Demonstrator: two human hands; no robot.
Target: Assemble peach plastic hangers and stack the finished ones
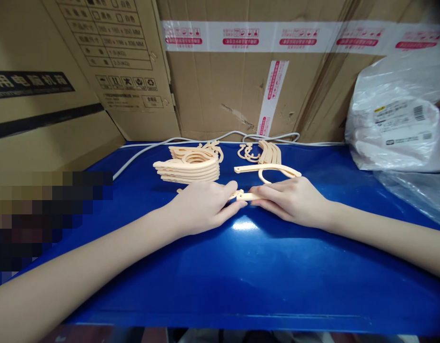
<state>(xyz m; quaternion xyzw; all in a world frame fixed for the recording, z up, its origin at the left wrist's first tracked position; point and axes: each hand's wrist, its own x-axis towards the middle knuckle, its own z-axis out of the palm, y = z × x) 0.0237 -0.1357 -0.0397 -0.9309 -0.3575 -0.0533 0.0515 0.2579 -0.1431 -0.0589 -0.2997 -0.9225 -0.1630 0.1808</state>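
My left hand (202,205) and my right hand (293,199) meet at the middle of the blue table (241,276), both pinching a peach plastic hanger part (245,195) that lies flat between their fingertips. Just behind my right hand lies a loose peach hanger arm (268,168). Behind my left hand stands a stack of folded peach hangers (189,165). A small group of peach hooks and arms (261,152) lies at the back of the table.
Cardboard boxes (241,71) wall off the back and left. A clear plastic bag (398,128) with labels sits at the right. A white cable (145,150) runs along the table's back edge. A blurred patch covers the left side.
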